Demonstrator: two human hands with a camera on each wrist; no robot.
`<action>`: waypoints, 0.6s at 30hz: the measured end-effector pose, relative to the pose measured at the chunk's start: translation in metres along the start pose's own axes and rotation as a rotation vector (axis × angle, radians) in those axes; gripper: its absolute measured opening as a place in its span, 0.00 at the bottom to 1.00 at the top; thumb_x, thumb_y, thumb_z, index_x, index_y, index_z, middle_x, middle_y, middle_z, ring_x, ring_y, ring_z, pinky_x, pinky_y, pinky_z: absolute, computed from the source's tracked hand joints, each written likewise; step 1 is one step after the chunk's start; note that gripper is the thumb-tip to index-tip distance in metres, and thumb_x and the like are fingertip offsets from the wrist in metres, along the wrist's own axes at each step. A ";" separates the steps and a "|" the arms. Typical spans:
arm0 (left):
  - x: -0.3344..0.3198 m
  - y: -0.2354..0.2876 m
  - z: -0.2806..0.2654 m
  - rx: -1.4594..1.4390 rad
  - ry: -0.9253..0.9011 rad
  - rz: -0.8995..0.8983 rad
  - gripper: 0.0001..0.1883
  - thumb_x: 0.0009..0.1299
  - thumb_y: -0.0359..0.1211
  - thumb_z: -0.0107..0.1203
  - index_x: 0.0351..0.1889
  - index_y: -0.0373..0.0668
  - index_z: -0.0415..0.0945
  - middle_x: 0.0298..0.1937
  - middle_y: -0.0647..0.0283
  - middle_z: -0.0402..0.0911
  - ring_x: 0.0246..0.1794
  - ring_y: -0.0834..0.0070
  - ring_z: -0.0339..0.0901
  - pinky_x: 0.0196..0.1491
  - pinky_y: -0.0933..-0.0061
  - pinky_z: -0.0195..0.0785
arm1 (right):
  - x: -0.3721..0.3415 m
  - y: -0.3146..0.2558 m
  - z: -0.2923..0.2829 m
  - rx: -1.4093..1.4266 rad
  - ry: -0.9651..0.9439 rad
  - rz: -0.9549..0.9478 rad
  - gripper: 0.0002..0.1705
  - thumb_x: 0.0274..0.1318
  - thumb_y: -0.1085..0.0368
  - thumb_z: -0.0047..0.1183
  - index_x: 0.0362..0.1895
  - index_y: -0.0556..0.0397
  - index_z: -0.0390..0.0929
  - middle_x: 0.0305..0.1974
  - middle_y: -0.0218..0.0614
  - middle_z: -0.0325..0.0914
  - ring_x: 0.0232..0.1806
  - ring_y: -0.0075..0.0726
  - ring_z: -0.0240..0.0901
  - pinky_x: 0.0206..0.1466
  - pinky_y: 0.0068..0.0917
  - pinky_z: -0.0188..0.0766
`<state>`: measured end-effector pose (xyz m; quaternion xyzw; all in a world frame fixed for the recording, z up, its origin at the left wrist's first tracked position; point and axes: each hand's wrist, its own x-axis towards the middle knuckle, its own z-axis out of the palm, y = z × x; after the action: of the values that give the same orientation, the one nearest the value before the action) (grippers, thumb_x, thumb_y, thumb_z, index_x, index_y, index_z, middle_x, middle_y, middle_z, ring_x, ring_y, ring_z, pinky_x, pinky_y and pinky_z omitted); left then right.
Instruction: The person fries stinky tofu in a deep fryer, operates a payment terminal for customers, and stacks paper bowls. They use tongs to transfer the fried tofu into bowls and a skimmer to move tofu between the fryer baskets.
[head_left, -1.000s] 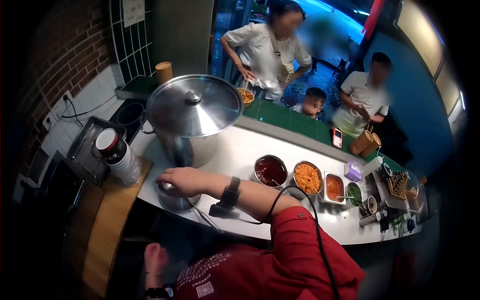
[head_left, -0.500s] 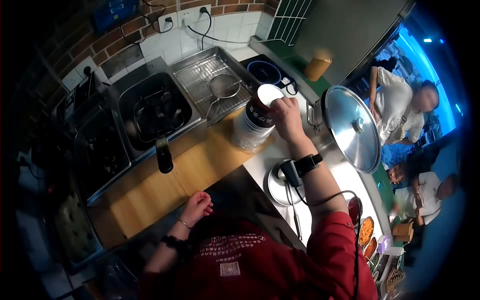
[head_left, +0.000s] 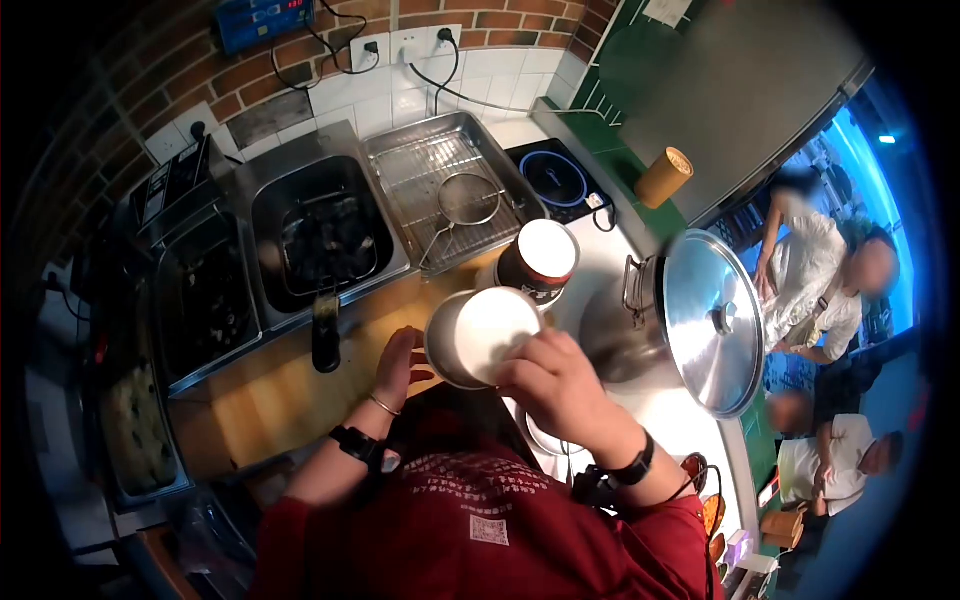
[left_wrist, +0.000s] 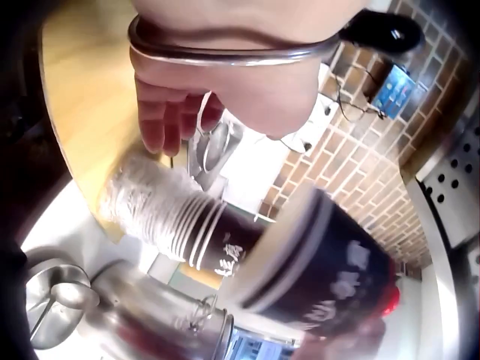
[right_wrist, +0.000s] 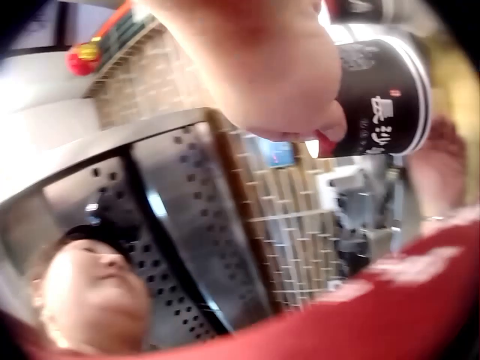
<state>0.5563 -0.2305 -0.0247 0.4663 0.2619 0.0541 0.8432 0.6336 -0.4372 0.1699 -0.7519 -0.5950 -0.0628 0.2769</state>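
A black paper cup (right_wrist: 379, 97) with white lettering is in my right hand (head_left: 555, 385), fingers and thumb gripping it by its end. In the head view the cup (head_left: 485, 335) is tipped, its pale round end toward the camera. My left hand (head_left: 398, 370) sits just left of the cup with loosely bent fingers, holding nothing; the left wrist view shows those fingers (left_wrist: 171, 124) apart from it. Behind the held cup, a stack of matching cups (left_wrist: 172, 217), partly wrapped in clear plastic, stands at the wooden board's end.
To the left are deep fryer wells (head_left: 320, 225) with a basket handle (head_left: 326, 335). A strainer (head_left: 468, 200) lies on a rack tray (head_left: 425, 150). A big lidded pot (head_left: 625, 325) stands at the right. People (head_left: 815, 270) stand beyond the green counter.
The head view has swung left. My right hand went from the small metal vessel to the cup stack, took a cup and brought it back toward my left hand, which has risen.
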 end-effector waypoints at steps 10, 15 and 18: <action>-0.014 -0.032 -0.064 0.789 0.223 0.494 0.19 0.60 0.32 0.64 0.46 0.42 0.69 0.44 0.62 0.72 0.35 0.73 0.76 0.31 0.76 0.72 | -0.021 0.076 0.169 0.066 -0.054 0.036 0.14 0.46 0.65 0.56 0.41 0.48 0.77 0.40 0.34 0.75 0.44 0.43 0.69 0.48 0.35 0.67; -0.022 0.003 -0.024 1.187 0.097 0.762 0.19 0.55 0.33 0.65 0.44 0.45 0.73 0.53 0.57 0.69 0.48 0.59 0.73 0.46 0.63 0.71 | 0.000 0.076 0.055 -0.328 0.384 0.214 0.22 0.39 0.68 0.63 0.44 0.48 0.76 0.44 0.34 0.73 0.48 0.45 0.66 0.49 0.39 0.61; -0.004 -0.008 -0.026 1.374 -0.058 0.798 0.10 0.56 0.31 0.64 0.34 0.45 0.75 0.54 0.57 0.69 0.56 0.55 0.67 0.55 0.61 0.65 | -0.003 0.112 0.042 -0.407 0.308 0.405 0.20 0.38 0.63 0.66 0.40 0.47 0.76 0.43 0.34 0.73 0.49 0.46 0.66 0.50 0.42 0.61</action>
<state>0.5389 -0.2173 -0.0410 0.9420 0.0278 0.1660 0.2904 0.7275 -0.4349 0.0951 -0.8765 -0.3597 -0.2373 0.2145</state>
